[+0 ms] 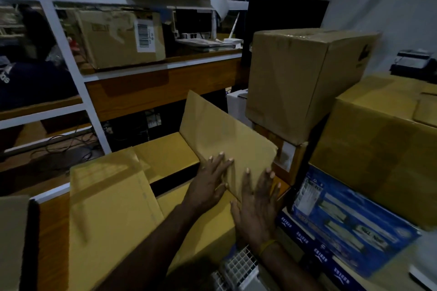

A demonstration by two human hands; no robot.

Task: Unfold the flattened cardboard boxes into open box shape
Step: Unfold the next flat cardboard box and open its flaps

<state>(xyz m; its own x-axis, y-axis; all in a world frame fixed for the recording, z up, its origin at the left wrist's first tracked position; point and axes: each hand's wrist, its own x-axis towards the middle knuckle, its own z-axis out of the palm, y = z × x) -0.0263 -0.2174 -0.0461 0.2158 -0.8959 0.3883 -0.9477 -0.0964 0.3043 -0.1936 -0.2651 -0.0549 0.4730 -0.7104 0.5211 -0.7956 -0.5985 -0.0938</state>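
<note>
A yellow-brown cardboard box (165, 156) lies in front of me with its flaps spread. Its right flap (220, 125) stands tilted up toward the back. My left hand (209, 184) presses flat on the lower part of that flap with fingers spread. Beside it, my right hand (256, 205) also lies flat against the flap near its right edge, fingers straight. Another flap (108, 196) lies flat at the left. A dark gap shows between the box panels below my left hand.
Closed cardboard boxes (300, 82) are stacked at the right above a blue printed carton (343, 227). White-framed shelves (78, 82) with more boxes (118, 38) stand behind. A white wire grid (238, 267) lies near my right wrist. Cables lie on the floor at left.
</note>
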